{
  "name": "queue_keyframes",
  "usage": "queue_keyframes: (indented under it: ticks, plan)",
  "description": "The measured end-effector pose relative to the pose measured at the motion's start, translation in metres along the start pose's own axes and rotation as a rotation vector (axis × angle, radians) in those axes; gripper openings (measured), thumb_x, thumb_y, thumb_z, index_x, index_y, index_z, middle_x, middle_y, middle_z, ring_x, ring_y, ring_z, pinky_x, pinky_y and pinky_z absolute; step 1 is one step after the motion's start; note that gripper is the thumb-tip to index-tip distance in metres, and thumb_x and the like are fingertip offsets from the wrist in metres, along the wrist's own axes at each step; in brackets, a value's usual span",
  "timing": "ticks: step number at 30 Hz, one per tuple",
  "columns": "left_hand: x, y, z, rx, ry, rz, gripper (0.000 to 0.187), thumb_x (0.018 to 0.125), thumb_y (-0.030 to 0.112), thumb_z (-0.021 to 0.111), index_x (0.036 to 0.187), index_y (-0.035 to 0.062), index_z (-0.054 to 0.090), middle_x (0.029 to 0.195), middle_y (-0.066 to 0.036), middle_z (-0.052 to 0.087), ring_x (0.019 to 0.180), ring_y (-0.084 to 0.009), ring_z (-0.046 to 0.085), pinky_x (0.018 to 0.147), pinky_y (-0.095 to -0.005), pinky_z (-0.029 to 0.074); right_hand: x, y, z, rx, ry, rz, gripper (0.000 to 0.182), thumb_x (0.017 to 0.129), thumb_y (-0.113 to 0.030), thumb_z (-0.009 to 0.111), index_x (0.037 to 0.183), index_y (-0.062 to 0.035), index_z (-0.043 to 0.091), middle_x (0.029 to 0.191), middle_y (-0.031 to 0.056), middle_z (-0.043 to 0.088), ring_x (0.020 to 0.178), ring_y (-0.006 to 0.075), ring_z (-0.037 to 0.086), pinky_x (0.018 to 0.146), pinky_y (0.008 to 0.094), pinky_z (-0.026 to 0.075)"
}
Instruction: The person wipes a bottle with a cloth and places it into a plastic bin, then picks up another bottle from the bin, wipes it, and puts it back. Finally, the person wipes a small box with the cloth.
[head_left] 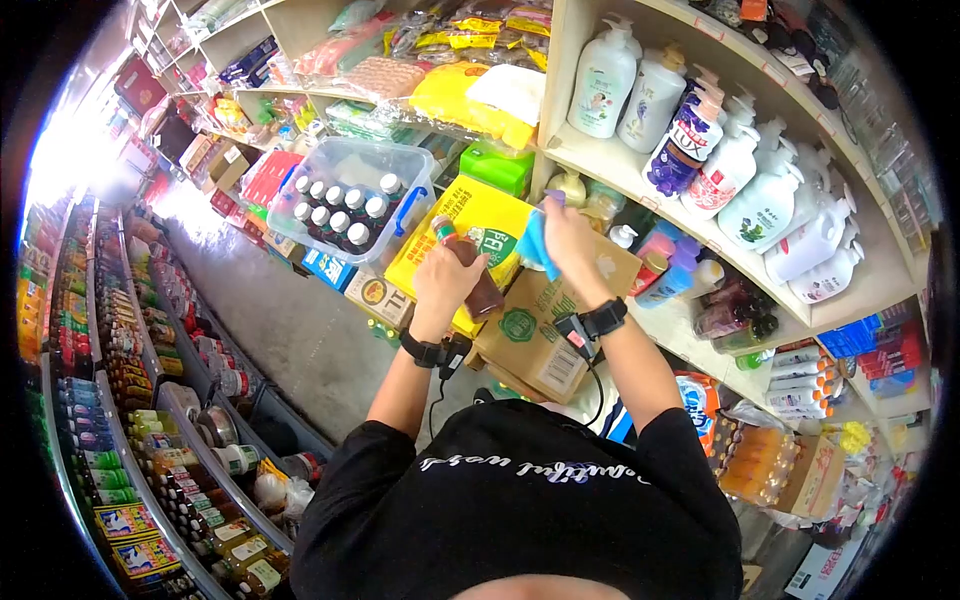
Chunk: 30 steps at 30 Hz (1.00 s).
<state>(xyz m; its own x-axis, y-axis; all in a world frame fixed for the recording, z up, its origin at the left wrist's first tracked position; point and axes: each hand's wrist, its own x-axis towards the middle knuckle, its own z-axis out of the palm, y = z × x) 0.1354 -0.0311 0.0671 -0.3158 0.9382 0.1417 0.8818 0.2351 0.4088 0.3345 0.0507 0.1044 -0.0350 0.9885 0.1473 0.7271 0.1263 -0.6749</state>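
Note:
My left hand (444,286) is wrapped round a bottle (484,298) of dark reddish-brown liquid, which lies tilted with its capped neck pointing up and left. In my right hand (572,240) is a blue cloth (537,244), bunched in the fingers and hanging a little to the right of the bottle, apart from it. Beneath both hands are a yellow box (412,262) with green print and a brown cardboard box (545,335). Close by on the left stands a clear plastic bin (330,152) with several dark bottles (340,222) with white caps.
White shelves (640,185) on the right hold several pump bottles (684,135). Yellow packages (462,95) fill the shelf at the back. Store racks (150,400) packed with bottles and jars run along the left, beside a grey floor (260,300).

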Motion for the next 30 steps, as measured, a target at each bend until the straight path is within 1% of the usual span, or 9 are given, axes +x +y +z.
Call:
queue_keyframes:
  ticks: [4, 5, 8, 13, 15, 19, 22, 26, 30]
  plan:
    - [-0.004, -0.004, 0.012, -0.211, 0.057, 0.251, 0.061, 0.078, 0.039, 0.08, 0.117, -0.0055, 0.065, 0.101, -0.025, 0.072, 0.088, -0.0395, 0.072, 0.081, -0.0468, 0.059, 0.013, 0.01, -0.015, 0.233, 0.185, 0.116, 0.062, 0.108, -0.046, 0.034, 0.095, 0.0014, 0.072, 0.095, 0.0313, 0.071, 0.096, 0.0515, 0.066, 0.09, 0.0558, 0.048]
    - [-0.006, -0.002, 0.013, -0.216, 0.085, 0.299, 0.06, 0.073, 0.028, 0.08, 0.122, -0.004, 0.065, 0.106, -0.025, 0.072, 0.099, -0.0384, 0.071, 0.088, -0.0467, 0.057, 0.011, 0.004, -0.025, 0.259, 0.217, 0.134, 0.062, 0.109, -0.044, 0.033, 0.093, 0.0039, 0.07, 0.092, 0.0308, 0.07, 0.092, 0.0507, 0.066, 0.086, 0.0557, 0.048]
    - [-0.007, -0.001, 0.003, -0.141, 0.164, 0.561, 0.059, 0.073, 0.026, 0.08, 0.123, -0.0026, 0.066, 0.114, -0.026, 0.072, 0.106, -0.04, 0.07, 0.095, -0.047, 0.056, 0.021, 0.019, -0.009, 0.403, 0.31, 0.029, 0.063, 0.109, -0.045, 0.035, 0.091, 0.0057, 0.068, 0.09, 0.03, 0.07, 0.087, 0.0504, 0.066, 0.081, 0.0561, 0.048]
    - [-0.005, -0.008, -0.016, -0.201, 0.017, 0.855, 0.059, 0.063, 0.017, 0.084, 0.119, 0.007, 0.069, 0.127, -0.01, 0.072, 0.115, -0.0319, 0.066, 0.1, -0.0407, 0.054, 0.002, 0.019, 0.041, 0.009, 0.306, -0.614, 0.044, 0.104, -0.032, 0.047, 0.08, -0.0034, 0.07, 0.078, 0.0228, 0.071, 0.077, 0.0382, 0.07, 0.071, 0.0492, 0.052]
    - [-0.008, -0.017, -0.007, -0.229, 0.048, 0.86, 0.059, 0.063, 0.017, 0.086, 0.119, 0.007, 0.069, 0.127, -0.011, 0.071, 0.112, -0.0323, 0.066, 0.099, -0.0413, 0.054, -0.012, 0.012, 0.052, -0.232, 0.163, -0.782, 0.039, 0.102, -0.029, 0.051, 0.077, -0.0057, 0.07, 0.074, 0.0193, 0.072, 0.071, 0.0337, 0.071, 0.067, 0.0468, 0.054]
    - [-0.013, -0.019, -0.005, -0.207, 0.103, 0.727, 0.067, 0.06, 0.029, 0.092, 0.117, 0.0037, 0.068, 0.118, -0.016, 0.072, 0.108, -0.0326, 0.067, 0.096, -0.043, 0.054, -0.027, 0.01, 0.049, -0.294, 0.014, -0.686, 0.04, 0.102, -0.03, 0.052, 0.074, -0.0067, 0.069, 0.064, 0.0155, 0.07, 0.057, 0.0337, 0.069, 0.059, 0.0455, 0.056]
    - [-0.011, -0.016, -0.006, -0.118, 0.058, 0.67, 0.074, 0.057, 0.04, 0.095, 0.115, 0.003, 0.069, 0.109, -0.016, 0.073, 0.104, -0.0333, 0.068, 0.093, -0.0431, 0.055, -0.052, 0.005, 0.04, -0.355, -0.12, -0.557, 0.039, 0.102, -0.03, 0.054, 0.076, -0.0038, 0.068, 0.068, 0.0168, 0.069, 0.062, 0.0354, 0.069, 0.062, 0.0465, 0.055]
    - [-0.007, -0.017, -0.001, -0.107, 0.036, 0.658, 0.075, 0.054, 0.049, 0.095, 0.109, 0.004, 0.071, 0.101, -0.015, 0.074, 0.1, -0.0335, 0.069, 0.091, -0.0436, 0.055, -0.065, 0.022, 0.042, -0.223, 0.117, -0.664, 0.039, 0.104, -0.029, 0.053, 0.078, -0.004, 0.067, 0.071, 0.0172, 0.07, 0.066, 0.0355, 0.07, 0.066, 0.0466, 0.055]
    - [-0.01, -0.011, -0.001, -0.057, 0.067, 0.68, 0.07, 0.054, 0.048, 0.095, 0.104, 0.0049, 0.071, 0.101, -0.013, 0.073, 0.099, -0.031, 0.068, 0.089, -0.0429, 0.055, -0.065, 0.031, 0.043, -0.23, -0.027, -0.531, 0.041, 0.104, -0.029, 0.051, 0.077, -0.003, 0.069, 0.071, 0.0188, 0.07, 0.068, 0.0379, 0.07, 0.067, 0.0495, 0.056]
